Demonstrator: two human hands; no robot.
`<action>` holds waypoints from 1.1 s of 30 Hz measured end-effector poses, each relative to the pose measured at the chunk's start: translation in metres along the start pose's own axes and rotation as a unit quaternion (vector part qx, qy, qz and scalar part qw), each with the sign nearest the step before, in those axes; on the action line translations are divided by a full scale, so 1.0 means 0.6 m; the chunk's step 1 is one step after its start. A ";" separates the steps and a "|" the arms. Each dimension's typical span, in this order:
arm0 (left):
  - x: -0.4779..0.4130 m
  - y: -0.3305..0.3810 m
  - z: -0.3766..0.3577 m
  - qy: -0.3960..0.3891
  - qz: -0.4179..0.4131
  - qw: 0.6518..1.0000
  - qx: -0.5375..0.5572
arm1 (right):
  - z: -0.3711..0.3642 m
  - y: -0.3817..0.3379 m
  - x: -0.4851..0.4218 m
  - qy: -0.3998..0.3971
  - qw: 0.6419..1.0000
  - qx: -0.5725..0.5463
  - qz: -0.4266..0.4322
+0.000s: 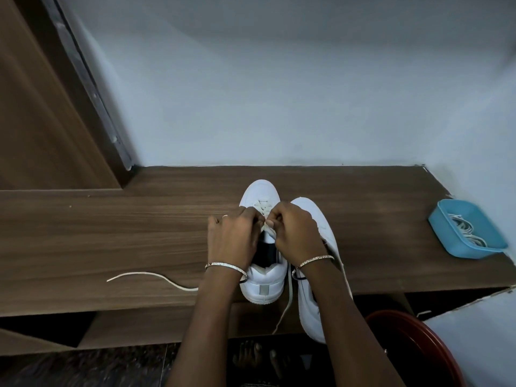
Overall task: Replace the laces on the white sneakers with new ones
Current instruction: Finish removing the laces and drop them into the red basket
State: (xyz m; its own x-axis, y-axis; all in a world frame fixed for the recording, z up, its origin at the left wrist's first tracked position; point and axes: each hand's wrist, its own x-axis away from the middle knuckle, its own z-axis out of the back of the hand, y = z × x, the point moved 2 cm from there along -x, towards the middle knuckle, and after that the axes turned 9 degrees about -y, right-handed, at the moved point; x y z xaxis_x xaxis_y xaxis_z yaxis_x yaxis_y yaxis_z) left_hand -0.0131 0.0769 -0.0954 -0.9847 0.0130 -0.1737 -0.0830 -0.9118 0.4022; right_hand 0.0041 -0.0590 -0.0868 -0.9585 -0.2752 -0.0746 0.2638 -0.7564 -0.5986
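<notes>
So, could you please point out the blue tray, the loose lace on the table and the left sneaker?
blue tray (469, 209), head view, bare inner floor
loose lace (139, 273), head view, its middle stretch
left sneaker (258, 191), head view, toe cap

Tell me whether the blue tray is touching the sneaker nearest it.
Apart. The head view shows a stretch of bare table between the blue tray and the sneaker nearest it.

Dim blue-white walls (279, 93) behind a wood-grain bench (111, 233), dark floor (83, 367).
</notes>
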 end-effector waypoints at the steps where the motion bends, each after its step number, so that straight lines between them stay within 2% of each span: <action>1: 0.001 -0.001 -0.003 -0.003 -0.002 1.000 0.005 | -0.001 0.001 0.001 0.001 1.000 -0.009 -0.005; 7: -0.005 -0.010 -0.015 -0.026 -0.015 0.999 0.029 | -0.003 0.012 0.004 0.020 0.998 -0.042 -0.040; 12: -0.003 -0.038 -0.029 -0.027 -0.008 0.982 0.189 | -0.003 0.030 0.010 0.059 0.980 -0.173 -0.078; 15: -0.002 -0.043 -0.026 -0.016 -0.016 0.970 0.244 | 0.000 0.026 0.018 0.056 0.982 -0.175 -0.035; 20: 0.001 -0.046 -0.012 0.004 -0.055 0.970 0.237 | -0.018 0.001 0.020 0.052 0.993 -0.095 0.041; 22: 0.000 -0.048 -0.009 0.005 -0.057 0.974 0.217 | -0.019 0.002 0.019 0.070 0.993 -0.092 0.018; 27: -0.006 -0.039 -0.023 0.005 -0.032 0.977 0.209 | -0.007 0.008 0.018 0.069 0.983 -0.163 -0.046; 30: -0.010 -0.037 -0.033 0.006 -0.001 0.975 0.222 | -0.008 0.025 0.014 0.054 0.959 -0.257 -0.109; 33: -0.013 -0.040 -0.036 0.008 0.013 0.968 0.251 | -0.009 0.027 0.012 0.029 0.892 -0.424 -0.153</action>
State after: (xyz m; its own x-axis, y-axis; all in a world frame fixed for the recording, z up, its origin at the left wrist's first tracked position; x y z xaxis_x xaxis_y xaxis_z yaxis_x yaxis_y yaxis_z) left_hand 0.0002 0.0898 -0.1231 -0.9854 -0.0180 -0.1694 -0.1252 -0.5978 0.7918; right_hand 0.0011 -0.0699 -0.1014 -0.9820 -0.0828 0.1698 -0.1649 -0.0630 -0.9843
